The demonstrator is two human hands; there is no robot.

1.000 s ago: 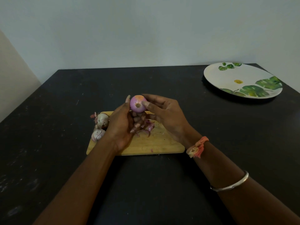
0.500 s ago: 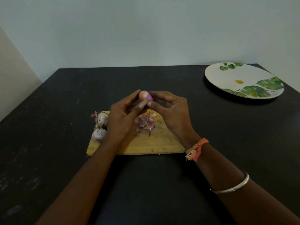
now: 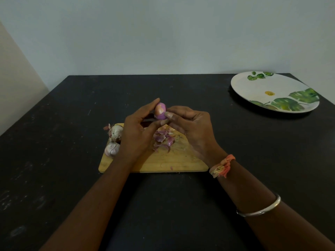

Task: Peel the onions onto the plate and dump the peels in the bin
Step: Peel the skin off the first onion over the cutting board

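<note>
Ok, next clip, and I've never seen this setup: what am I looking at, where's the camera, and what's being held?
No machine here: a person works with bare hands. The one picture comes from a camera on their head, looking down over a black table. The left hand and right hand both pinch a small purple onion, partly peeled, above a wooden board. On the board lie loose peels and two unpeeled onions at its left end. A leaf-patterned plate sits far right. No bin is in view.
</note>
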